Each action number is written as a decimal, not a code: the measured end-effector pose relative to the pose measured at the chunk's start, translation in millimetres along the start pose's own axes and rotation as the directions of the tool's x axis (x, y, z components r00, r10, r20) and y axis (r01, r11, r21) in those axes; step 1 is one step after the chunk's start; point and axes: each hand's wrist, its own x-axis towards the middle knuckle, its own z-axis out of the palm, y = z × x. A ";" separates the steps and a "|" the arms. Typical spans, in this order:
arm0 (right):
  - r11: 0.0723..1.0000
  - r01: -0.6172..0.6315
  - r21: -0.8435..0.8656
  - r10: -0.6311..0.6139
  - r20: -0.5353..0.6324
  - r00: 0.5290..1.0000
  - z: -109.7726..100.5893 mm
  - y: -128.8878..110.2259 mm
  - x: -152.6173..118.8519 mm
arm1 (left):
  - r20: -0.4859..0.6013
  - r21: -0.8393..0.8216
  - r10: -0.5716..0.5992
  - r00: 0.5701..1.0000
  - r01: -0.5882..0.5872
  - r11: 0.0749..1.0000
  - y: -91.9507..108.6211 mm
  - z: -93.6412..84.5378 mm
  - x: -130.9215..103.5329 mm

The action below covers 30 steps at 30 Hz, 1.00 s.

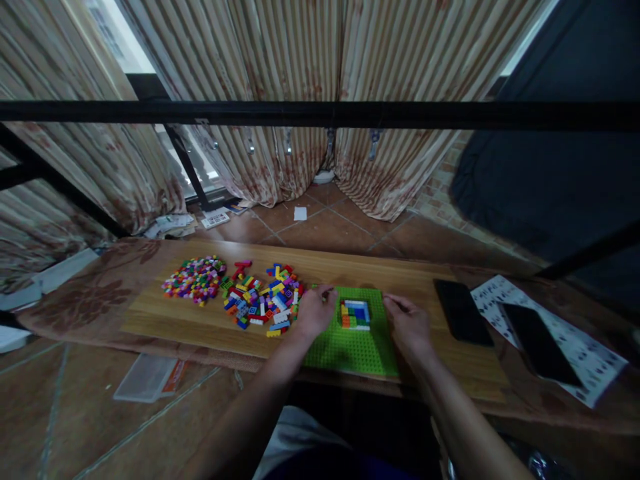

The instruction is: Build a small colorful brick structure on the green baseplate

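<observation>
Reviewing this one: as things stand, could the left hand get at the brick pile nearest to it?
Probably yes: the left hand is over the left side of the green baseplate, right beside the brick pile, and nothing visible blocks the way. Whether it already holds something is unclear.

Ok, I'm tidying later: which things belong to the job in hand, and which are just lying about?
Likely job: green baseplate; bricks on it; larger loose bricks; small-piece heap.

Seemingly lying about: white floor paper; translucent plastic item; two dark flat devices; printed sheet, role unclear.
</observation>
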 end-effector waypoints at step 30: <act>0.760 0.519 -0.391 -0.304 0.492 0.816 133.7 -27.2 -87.2 | -0.193 0.308 -0.066 0.979 0.124 0.943 -93.5 -65.5 -107.5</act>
